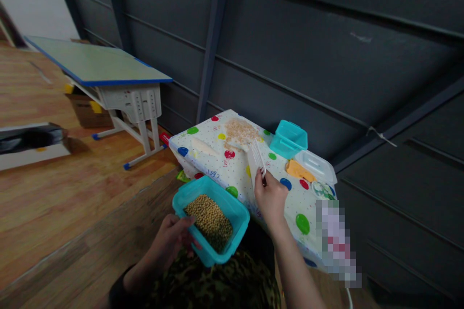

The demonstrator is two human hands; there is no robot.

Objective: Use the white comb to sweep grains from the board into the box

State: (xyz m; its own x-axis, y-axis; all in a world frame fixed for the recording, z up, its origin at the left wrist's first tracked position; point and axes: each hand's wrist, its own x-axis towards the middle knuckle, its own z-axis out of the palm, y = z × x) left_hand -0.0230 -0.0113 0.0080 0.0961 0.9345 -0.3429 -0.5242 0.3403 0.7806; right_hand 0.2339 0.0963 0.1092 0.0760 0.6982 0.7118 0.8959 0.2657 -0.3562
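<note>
My left hand grips the near rim of a teal plastic tub full of soybeans, holding it just below the table's near edge over my lap. My right hand is closed on the handle of a white ridged scraper that rests on the table, its blade pointing at a pile of beans spread at the far end. The small table wears a white cloth with coloured dots.
A second teal tub stands tilted at the table's far right, beside a clear lid and an orange card. A dark panelled wall runs behind. A school desk stands at left on wooden flooring.
</note>
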